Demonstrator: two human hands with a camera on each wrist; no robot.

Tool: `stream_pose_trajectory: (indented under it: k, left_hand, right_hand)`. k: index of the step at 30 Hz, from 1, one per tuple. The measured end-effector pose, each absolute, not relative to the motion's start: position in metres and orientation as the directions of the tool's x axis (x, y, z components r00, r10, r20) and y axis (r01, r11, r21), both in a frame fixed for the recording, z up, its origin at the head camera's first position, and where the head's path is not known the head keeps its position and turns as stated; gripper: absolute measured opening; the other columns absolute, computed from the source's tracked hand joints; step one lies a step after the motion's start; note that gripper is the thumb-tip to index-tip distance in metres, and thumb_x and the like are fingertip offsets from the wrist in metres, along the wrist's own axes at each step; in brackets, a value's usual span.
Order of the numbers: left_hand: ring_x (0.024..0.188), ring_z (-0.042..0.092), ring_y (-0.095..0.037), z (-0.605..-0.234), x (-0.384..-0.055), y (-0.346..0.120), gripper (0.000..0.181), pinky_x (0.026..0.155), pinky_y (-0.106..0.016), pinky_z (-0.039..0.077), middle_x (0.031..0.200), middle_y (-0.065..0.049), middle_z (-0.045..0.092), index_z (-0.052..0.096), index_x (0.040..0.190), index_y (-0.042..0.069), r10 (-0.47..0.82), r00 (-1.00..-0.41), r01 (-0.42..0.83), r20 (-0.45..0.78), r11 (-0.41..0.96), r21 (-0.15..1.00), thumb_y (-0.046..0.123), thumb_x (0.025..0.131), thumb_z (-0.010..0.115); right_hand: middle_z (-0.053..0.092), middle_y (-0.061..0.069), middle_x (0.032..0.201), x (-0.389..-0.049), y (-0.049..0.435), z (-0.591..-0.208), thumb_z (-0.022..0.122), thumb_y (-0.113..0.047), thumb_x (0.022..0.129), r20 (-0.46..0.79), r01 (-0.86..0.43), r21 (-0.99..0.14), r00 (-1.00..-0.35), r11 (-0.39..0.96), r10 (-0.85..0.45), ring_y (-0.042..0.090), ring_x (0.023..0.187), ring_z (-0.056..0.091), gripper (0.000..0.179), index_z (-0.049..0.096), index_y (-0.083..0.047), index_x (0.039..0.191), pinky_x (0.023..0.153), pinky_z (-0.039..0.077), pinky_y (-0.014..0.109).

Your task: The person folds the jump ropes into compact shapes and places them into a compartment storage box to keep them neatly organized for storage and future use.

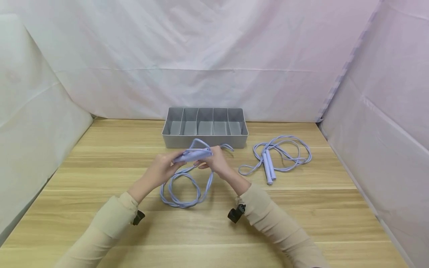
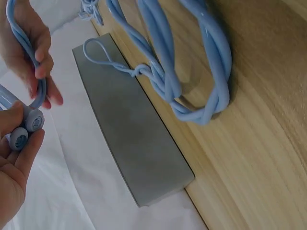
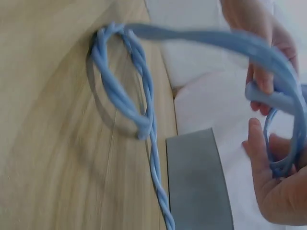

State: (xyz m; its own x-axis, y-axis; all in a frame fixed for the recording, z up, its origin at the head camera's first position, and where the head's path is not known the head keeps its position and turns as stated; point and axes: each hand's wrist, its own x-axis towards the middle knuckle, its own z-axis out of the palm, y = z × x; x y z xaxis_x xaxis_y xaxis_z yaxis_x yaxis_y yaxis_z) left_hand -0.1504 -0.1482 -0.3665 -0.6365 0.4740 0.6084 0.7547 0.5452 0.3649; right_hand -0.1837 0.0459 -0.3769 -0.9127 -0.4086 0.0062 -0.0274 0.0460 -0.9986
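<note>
My left hand (image 1: pixel 159 169) pinches the two light-blue handles (image 1: pixel 193 155) of a jump rope, side by side, above the table. Their round ends (image 2: pixel 34 120) show between thumb and fingers in the left wrist view. Close beside it, my right hand (image 1: pixel 217 160) holds part of the rope's cord; in the right wrist view a bend of cord (image 3: pixel 283 165) lies within its curled fingers. The rest of the twisted cord (image 1: pixel 182 204) hangs down and loops on the wood below both hands. One loop end trails toward the grey box.
A grey box (image 1: pixel 205 141) with several compartments stands at the back of the wooden table (image 1: pixel 161 242). To the right lies a second light-blue jump rope (image 1: pixel 269 167), loosely coiled, its handles together. White cloth (image 1: pixel 201 56) encloses the back and sides.
</note>
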Motion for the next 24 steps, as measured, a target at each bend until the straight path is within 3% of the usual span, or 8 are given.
stream_pose_trajectory:
  k: [4,8,10,12,15,19,24]
  left_hand:
    - [0.077,0.065,-0.032,-0.363,-0.152,-0.153,0.033,0.064,-0.036,0.055,0.090,-0.023,0.066,0.059,0.102,-0.010,0.388,-0.714,0.679,0.583,0.585,0.443,-0.006,0.072,0.071]
    - [0.073,0.065,-0.030,-0.360,-0.154,-0.157,0.032,0.059,-0.029,0.055,0.090,-0.025,0.065,0.058,0.103,-0.011,0.299,-0.804,0.583,0.513,0.568,0.582,-0.005,0.074,0.069]
    - [0.072,0.065,-0.030,-0.358,-0.157,-0.159,0.031,0.057,-0.023,0.054,0.092,-0.027,0.064,0.057,0.104,-0.012,0.254,-0.843,0.530,0.474,0.544,0.651,-0.005,0.076,0.068]
    - [0.070,0.065,-0.032,-0.357,-0.159,-0.162,0.031,0.054,-0.019,0.052,0.093,-0.029,0.063,0.057,0.105,-0.014,0.194,-0.868,0.483,0.457,0.542,0.688,-0.004,0.077,0.067]
    - [0.071,0.065,-0.036,-0.354,-0.164,-0.170,0.033,0.055,-0.024,0.054,0.095,-0.031,0.062,0.056,0.105,-0.016,0.097,-0.878,0.432,0.468,0.579,0.692,-0.003,0.077,0.068]
    - [0.073,0.064,-0.039,-0.348,-0.167,-0.180,0.033,0.060,-0.042,0.055,0.093,-0.031,0.062,0.057,0.105,-0.016,0.036,-0.880,0.364,0.473,0.690,0.625,0.000,0.077,0.068]
    - [0.074,0.063,-0.038,-0.344,-0.163,-0.188,0.032,0.063,-0.045,0.054,0.091,-0.029,0.064,0.059,0.105,-0.013,0.084,-0.916,0.314,0.393,0.759,0.571,0.001,0.078,0.067]
  right_hand:
    - [0.065,0.018,0.088,-0.177,0.044,-0.374,0.051,-0.005,0.091,-0.103,0.111,-0.994,-0.926,0.000,-0.364,0.008,0.054,0.060,0.027,0.056,0.012,0.111,0.062,0.056,0.030]
    - [0.059,0.002,0.079,-0.175,0.046,-0.372,0.043,-0.010,0.096,-0.260,0.341,-0.931,-0.872,-0.133,-0.415,0.001,0.049,0.049,0.034,0.045,0.011,0.123,0.063,0.055,0.024]
    - [0.052,-0.002,0.075,-0.175,0.048,-0.372,0.039,-0.011,0.097,-0.328,0.444,-0.874,-0.838,-0.195,-0.437,0.001,0.049,0.043,0.029,0.045,0.009,0.118,0.063,0.054,0.021]
    - [0.049,-0.002,0.074,-0.174,0.050,-0.371,0.037,-0.011,0.098,-0.347,0.469,-0.857,-0.831,-0.212,-0.435,0.000,0.049,0.040,0.022,0.047,0.006,0.109,0.063,0.053,0.020]
    - [0.053,-0.001,0.077,-0.174,0.051,-0.372,0.043,-0.012,0.096,-0.328,0.415,-0.894,-0.862,-0.168,-0.386,0.001,0.050,0.041,0.021,0.052,0.005,0.104,0.067,0.054,0.022]
    - [0.065,0.009,0.086,-0.173,0.052,-0.372,0.055,-0.010,0.090,-0.231,0.250,-0.968,-0.912,-0.013,-0.340,0.003,0.055,0.052,0.028,0.057,0.008,0.112,0.071,0.054,0.027]
    - [0.068,0.019,0.088,-0.171,0.060,-0.368,0.063,-0.003,0.083,-0.020,-0.093,-0.966,-0.904,0.243,-0.428,0.013,0.066,0.064,0.026,0.061,0.010,0.106,0.067,0.055,0.025]
